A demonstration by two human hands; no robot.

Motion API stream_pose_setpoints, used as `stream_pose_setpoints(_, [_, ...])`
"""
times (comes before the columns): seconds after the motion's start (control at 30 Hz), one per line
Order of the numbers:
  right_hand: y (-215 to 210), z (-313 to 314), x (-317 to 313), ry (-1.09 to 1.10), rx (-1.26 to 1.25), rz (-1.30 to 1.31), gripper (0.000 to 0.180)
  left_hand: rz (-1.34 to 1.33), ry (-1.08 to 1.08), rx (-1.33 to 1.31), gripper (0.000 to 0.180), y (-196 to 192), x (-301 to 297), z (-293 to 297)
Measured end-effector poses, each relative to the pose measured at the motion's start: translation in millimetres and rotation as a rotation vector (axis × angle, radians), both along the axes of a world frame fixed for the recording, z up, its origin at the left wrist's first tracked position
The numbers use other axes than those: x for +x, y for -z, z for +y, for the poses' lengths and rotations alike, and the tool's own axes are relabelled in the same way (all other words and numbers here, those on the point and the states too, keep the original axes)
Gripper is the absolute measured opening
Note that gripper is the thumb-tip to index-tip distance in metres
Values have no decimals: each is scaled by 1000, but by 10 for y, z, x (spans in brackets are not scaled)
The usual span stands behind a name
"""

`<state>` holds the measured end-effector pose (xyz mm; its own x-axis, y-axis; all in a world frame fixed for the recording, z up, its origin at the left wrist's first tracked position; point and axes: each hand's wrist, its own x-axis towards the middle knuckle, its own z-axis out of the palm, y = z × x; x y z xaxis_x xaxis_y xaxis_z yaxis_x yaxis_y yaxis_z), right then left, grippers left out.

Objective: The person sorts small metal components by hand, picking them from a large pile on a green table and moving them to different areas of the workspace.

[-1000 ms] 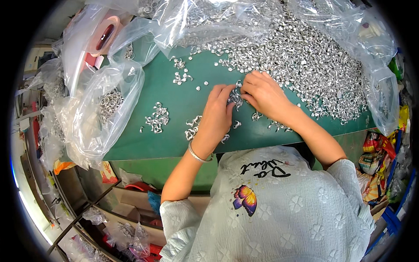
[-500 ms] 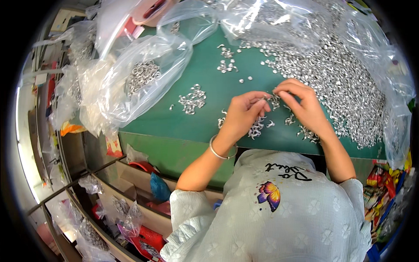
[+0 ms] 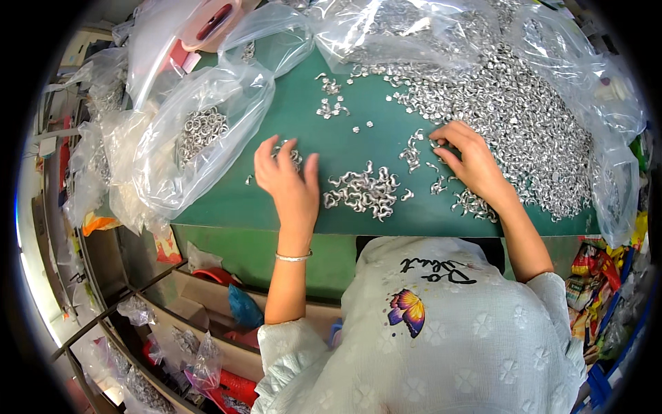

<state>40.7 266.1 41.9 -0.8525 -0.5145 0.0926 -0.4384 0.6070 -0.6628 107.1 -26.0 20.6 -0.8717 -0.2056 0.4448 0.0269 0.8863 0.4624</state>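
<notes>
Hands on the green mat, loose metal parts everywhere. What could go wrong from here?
1. The small cluster of silver metal rings lies close to the near edge of the green table mat; a sweep of the left hand might push pieces off.
2. The right hand works beside the big heap of silver metal parts; sorted pieces may blend back in.
3. The clear plastic bag overhangs the mat's left edge and may slip.

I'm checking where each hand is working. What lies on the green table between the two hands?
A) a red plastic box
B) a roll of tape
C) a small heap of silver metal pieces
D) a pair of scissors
C: a small heap of silver metal pieces lies on the green table, between the left hand and the right hand.
</notes>
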Motion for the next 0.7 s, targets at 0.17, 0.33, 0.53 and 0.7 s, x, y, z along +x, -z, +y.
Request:
stream_pose_setpoints(0.17, [-12, -102, 40, -106, 18, -42, 16, -161, -32, -219, 25, 206, -100, -77])
stream_pose_setpoints(0.33, [27, -84, -107, -1, 18, 124, 15, -90, 6, -133, 21, 103, -28, -73])
stream_pose_setpoints(0.53, [90, -185, -204, -7, 134, 262, 15, -111, 320, 175, 31, -30, -212, 325])
stream_pose_setpoints(0.7, [56, -223, -533, 53, 34, 406, 14, -129, 386, 112, 32, -40, -454, 514])
